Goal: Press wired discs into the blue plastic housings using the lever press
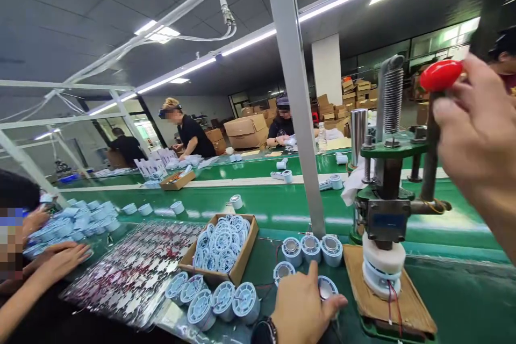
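My right hand (479, 123) is raised at the right, closed around the lever of a hand press, with the lever's red knob (441, 75) showing beyond the fingers. Under the white pressing head (384, 252) sits a light-blue round housing (381, 280) with red and dark wires hanging from its front. My left hand (302, 303), low in the middle, has its index finger and thumb around another light-blue round housing (328, 288) with a silvery disc inside. Just beyond stand several similar housings (310, 247). My other left fingers are hidden.
A cardboard box (248, 242) holds light-blue rings. Left of it lie wired metallic discs (141, 263) on a sheet; more housings (223, 301) stand in front. A co-worker's hand (66, 260) rests at the left. A white post (294, 91) rises before the green conveyor (258, 209).
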{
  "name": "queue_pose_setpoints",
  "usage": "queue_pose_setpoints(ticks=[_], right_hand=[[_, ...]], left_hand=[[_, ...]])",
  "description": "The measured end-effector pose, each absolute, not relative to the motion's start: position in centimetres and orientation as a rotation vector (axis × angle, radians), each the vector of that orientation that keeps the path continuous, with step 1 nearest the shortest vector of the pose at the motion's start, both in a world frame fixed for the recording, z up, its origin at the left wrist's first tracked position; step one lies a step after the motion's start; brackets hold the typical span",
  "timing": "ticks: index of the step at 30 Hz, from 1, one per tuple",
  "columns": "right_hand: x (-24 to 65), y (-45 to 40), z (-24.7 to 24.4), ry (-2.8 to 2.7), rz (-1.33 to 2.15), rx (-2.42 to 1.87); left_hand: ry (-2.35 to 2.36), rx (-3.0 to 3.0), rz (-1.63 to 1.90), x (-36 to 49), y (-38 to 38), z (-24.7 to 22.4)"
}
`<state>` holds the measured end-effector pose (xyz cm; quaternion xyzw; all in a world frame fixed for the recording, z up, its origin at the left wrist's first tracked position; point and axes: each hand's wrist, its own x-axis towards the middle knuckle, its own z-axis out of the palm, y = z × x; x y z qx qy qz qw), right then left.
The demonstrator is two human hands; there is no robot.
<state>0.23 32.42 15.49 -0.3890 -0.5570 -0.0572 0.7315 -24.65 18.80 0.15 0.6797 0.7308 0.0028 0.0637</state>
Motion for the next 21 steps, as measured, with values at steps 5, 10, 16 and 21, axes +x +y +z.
queue_pose_setpoints(ticks=[5, 10, 16, 21], right_hand=[[-3.2, 25.2, -1.5, -1.184, 0.303, -1.077], [-6.6, 25.1, -10.6, -1.252, 0.697, -1.361], [-4.4, 26.0, -8.9, -1.205, 0.390, -1.327], [5.7, 28.1, -11.4, -1.446, 0.233, -1.539]], left_hand=[[2.551, 1.989, 0.162, -36.4, 19.9, 4.8], [2.653, 1.941, 0.047, -46.4, 21.6, 5.9], [2.620, 2.024, 0.138, -48.2, 23.1, 5.9], [2.468, 2.115, 0.359, -43.8, 20.5, 5.8]])
